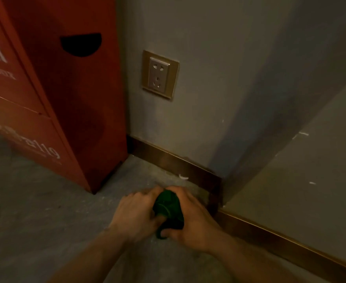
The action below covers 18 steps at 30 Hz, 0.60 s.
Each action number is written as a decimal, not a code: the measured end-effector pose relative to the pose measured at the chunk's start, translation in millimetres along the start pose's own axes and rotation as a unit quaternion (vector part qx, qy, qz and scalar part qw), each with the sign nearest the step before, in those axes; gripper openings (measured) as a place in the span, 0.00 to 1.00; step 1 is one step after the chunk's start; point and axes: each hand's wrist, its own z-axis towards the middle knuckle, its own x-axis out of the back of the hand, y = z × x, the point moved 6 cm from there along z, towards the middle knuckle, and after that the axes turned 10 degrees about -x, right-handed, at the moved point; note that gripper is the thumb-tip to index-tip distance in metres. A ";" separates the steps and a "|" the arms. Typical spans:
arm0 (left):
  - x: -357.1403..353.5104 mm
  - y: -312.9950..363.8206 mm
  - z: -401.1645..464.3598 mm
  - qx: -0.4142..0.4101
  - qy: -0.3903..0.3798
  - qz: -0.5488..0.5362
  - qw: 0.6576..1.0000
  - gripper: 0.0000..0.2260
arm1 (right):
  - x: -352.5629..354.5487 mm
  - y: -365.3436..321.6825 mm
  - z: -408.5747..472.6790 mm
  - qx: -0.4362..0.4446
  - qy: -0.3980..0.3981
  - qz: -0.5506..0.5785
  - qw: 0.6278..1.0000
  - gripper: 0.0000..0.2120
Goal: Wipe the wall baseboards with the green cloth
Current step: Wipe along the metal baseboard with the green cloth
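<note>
A bunched-up green cloth [168, 210] sits between both of my hands, low over the grey floor. My left hand [136, 214] grips its left side and my right hand [192, 223] wraps its right side, thumb under the cloth. A dark brown baseboard [176, 163] runs along the foot of the grey wall behind my hands, turns at an outer corner [216, 193], and continues toward the lower right [280, 240]. The cloth is a short way in front of the corner and is not touching the baseboard.
A tall red cabinet [66, 111] with white lettering stands on the left, close to the wall. A wall socket [160, 75] in a brass frame is above the baseboard. A small white scrap [183, 177] lies on the floor by the baseboard.
</note>
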 end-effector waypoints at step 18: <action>-68.7 -61.6 16.4 0.045 0.033 0.048 0.997 0.56 | 20.1 28.1 59.9 -0.059 0.184 -0.244 0.950 0.32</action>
